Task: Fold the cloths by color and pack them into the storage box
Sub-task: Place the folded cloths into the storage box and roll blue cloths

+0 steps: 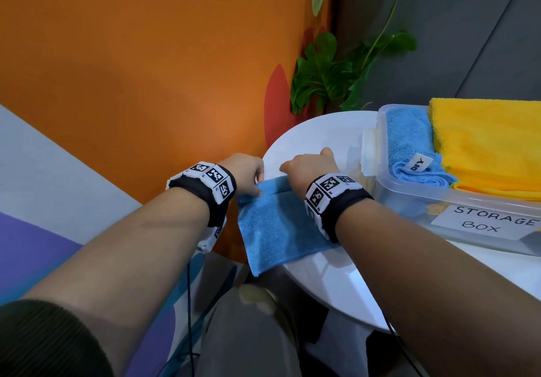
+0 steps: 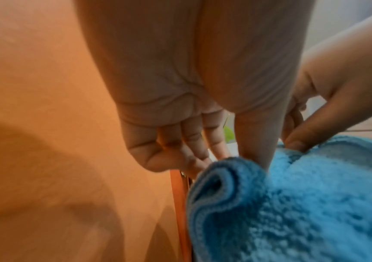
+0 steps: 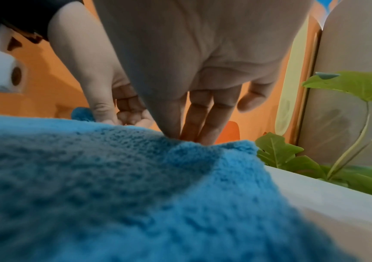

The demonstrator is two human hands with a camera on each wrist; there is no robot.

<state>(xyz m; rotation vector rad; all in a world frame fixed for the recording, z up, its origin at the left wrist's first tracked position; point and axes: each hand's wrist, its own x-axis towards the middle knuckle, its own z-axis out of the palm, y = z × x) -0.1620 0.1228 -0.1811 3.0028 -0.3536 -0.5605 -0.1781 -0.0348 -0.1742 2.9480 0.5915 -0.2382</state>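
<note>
A blue cloth (image 1: 275, 224) lies over the left edge of the white round table (image 1: 322, 136), its near part hanging off. My left hand (image 1: 248, 177) pinches the cloth's far left edge, where the blue cloth (image 2: 292, 203) curls into a fold. My right hand (image 1: 310, 166) pinches the far edge of the blue cloth (image 3: 135, 186) a little to the right. The clear storage box (image 1: 409, 198) stands at the right, holding a folded blue cloth (image 1: 409, 145) and a folded yellow cloth (image 1: 486, 142).
An orange wall (image 1: 146, 84) stands close on the left. A green leafy plant (image 1: 330, 75) rises behind the table. A paper label reading STORAGE BOX (image 1: 494, 220) is on the box front. My knees sit below the table edge.
</note>
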